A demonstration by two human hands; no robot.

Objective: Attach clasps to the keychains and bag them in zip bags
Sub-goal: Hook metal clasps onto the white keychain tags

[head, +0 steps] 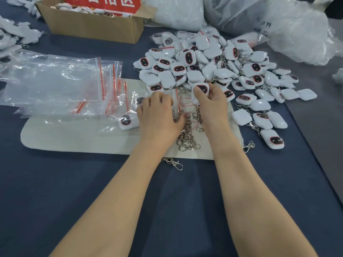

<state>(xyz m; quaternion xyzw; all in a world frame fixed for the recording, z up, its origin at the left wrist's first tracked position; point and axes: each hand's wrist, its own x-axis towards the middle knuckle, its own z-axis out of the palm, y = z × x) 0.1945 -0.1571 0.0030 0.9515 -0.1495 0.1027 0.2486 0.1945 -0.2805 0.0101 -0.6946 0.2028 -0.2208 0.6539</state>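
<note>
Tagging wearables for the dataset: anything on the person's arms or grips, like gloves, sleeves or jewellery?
Nothing worn that shows. Both forearms are bare down to the frame's lower edge, with no sleeves. The left grip and right grip have no gloves. No watch, bracelet or ring is visible on the sides facing the camera.

tabletop (74, 191): dark blue cloth, spreading on every side of the left hand (157, 112) and right hand (211, 101).
mat (74, 138): pale beige fabric, flat beneath both hands, reaching farthest to the left hand's left.
cardboard box (92, 26): brown, flaps open, well beyond the left hand.
red sign (104, 2): white characters, standing in the box.
plastic sacks (297, 34): white, crumpled, well beyond the right hand.
grey strip (319, 127): well apart from the right hand, to its right, edging the blue cloth.
</note>
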